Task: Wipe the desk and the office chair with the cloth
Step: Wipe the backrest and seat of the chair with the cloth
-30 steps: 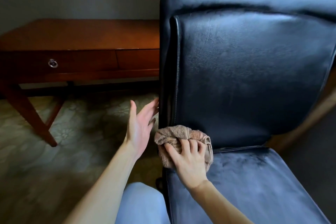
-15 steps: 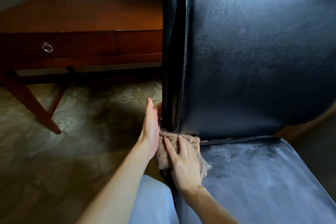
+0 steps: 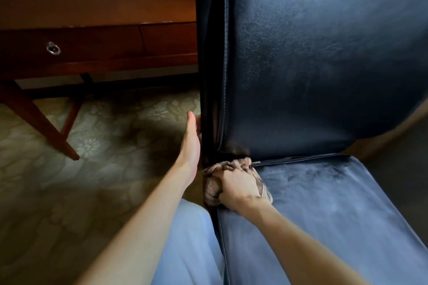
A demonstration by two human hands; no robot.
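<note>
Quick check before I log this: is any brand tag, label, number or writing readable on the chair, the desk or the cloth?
No text can be read anywhere in this view.
Office chair: plain black upholstery with stitching only, no tag in view.
Desk: bare wood and a metal ring pull, no writing.
Cloth: plain brown, partly covered by the right hand; no label shows.
</note>
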